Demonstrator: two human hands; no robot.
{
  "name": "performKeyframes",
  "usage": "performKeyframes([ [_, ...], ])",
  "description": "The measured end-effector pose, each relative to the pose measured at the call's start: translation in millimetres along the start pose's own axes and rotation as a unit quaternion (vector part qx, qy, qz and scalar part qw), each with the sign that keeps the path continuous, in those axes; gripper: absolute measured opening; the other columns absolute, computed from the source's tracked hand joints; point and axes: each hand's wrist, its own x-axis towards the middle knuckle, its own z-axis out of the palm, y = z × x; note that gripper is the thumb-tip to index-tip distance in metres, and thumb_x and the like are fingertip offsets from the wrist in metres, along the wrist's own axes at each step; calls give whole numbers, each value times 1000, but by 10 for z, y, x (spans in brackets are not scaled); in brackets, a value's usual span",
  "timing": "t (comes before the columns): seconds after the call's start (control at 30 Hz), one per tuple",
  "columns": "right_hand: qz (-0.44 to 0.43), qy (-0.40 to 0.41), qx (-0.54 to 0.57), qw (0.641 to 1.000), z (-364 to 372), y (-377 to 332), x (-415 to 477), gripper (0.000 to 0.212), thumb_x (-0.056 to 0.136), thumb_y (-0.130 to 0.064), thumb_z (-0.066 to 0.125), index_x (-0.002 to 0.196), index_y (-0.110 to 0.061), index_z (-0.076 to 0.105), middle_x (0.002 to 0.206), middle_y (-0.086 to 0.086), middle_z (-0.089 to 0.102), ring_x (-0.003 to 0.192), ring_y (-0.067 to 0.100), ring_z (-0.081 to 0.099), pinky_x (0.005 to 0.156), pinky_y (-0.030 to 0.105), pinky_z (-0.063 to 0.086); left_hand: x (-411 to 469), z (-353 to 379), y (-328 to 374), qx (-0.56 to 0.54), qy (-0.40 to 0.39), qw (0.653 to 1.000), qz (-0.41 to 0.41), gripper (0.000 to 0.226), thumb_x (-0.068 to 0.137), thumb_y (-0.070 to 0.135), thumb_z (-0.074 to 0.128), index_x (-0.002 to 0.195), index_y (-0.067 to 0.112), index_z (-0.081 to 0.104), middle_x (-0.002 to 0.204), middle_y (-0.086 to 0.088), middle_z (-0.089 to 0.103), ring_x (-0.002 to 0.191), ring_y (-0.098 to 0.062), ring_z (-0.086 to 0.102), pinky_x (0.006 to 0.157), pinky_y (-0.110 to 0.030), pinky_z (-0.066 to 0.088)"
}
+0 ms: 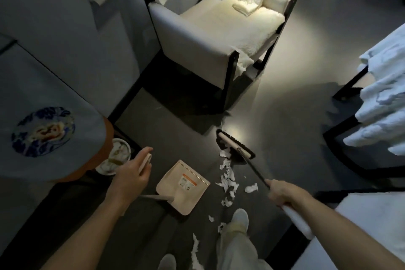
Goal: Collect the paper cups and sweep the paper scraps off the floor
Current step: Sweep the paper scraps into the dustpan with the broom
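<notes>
White paper scraps (228, 180) lie strewn on the dark floor, trailing from the broom head toward my feet. My right hand (285, 195) grips the broom's handle; its black and cream head (234, 146) rests on the floor at the far end of the scraps. My left hand (131, 177) holds the pale top of the dustpan's long handle. The beige dustpan (182, 186) sits flat on the floor just left of the scraps. A round white bin (116, 155) stands by my left hand; I cannot tell what it contains.
A round table with a blue cloth (43, 116) overhangs the bin at left. A cream armchair (208, 28) stands ahead. White bedding (385, 105) hangs over a dark frame at right. My shoes (240, 217) stand among the nearest scraps.
</notes>
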Motion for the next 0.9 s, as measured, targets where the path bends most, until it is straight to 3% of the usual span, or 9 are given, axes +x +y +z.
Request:
performKeyframes([
  [0.1,-5,-3,8,1000,632,-158,-312,68,83,-22,48,148,-23,28,133,6,54,114,23,57,91,29,49,-211,-112,-212,-20,-24,999,37,44,95,17,53,137,26,45,98,-6,61,79,-14,56,69,-29,46],
  [0.23,-32,-38,80,996,1322,-540,-1023,60,84,-16,52,143,-19,39,130,6,56,112,19,57,92,27,46,-593,-292,-473,-21,-18,994,107,41,94,14,54,134,20,49,84,-4,60,66,-14,54,60,-26,44],
  [0.3,-40,-30,150,987,1501,-594,-1337,56,87,-10,50,141,-18,42,118,6,62,95,11,61,84,24,50,-717,-356,-576,-10,-13,993,119,41,94,13,54,134,18,49,80,-4,59,62,-13,51,56,-23,39],
  [0.4,-40,-1,226,973,1664,-540,-1676,57,84,2,45,136,-18,49,70,-4,63,40,-3,56,48,17,46,-873,-405,-674,-24,-16,993,116,40,95,15,52,135,19,47,90,-14,64,71,-26,61,60,-31,47],
  [0.47,-22,22,244,969,1770,-494,-1755,56,82,5,42,133,-17,51,54,-5,59,31,0,51,43,18,43,-980,-426,-712,-29,-15,992,119,40,95,15,51,134,19,46,91,-13,63,75,-30,63,63,-33,48],
  [0.57,3,55,262,964,1899,-441,-1738,46,83,1,43,124,-15,54,65,2,57,38,7,55,44,21,45,-1159,-484,-753,-28,-15,992,123,40,94,13,52,133,17,48,81,-8,59,67,-24,58,58,-32,46],
  [0.7,42,82,262,961,2008,-378,-1539,32,85,-7,45,116,-10,55,79,11,58,60,24,57,53,28,48,-1510,-576,-836,0,17,989,146,38,91,7,57,129,12,53,87,-5,58,67,-10,49,61,-28,41],
  [0.8,65,87,234,966,2139,-270,-1308,29,88,-10,44,110,-1,59,94,16,63,78,29,62,63,30,50,-1822,-632,-894,-41,18,997,56,41,93,12,55,133,21,51,101,1,56,81,-10,53,72,-28,43],
  [0.9,52,52,218,973,2421,-278,-1174,26,88,-11,44,102,2,61,84,13,64,81,29,63,63,28,49,-2163,-634,-982,-49,43,998,13,42,93,14,55,133,28,50,85,-5,60,66,-9,55,58,-26,41],
])
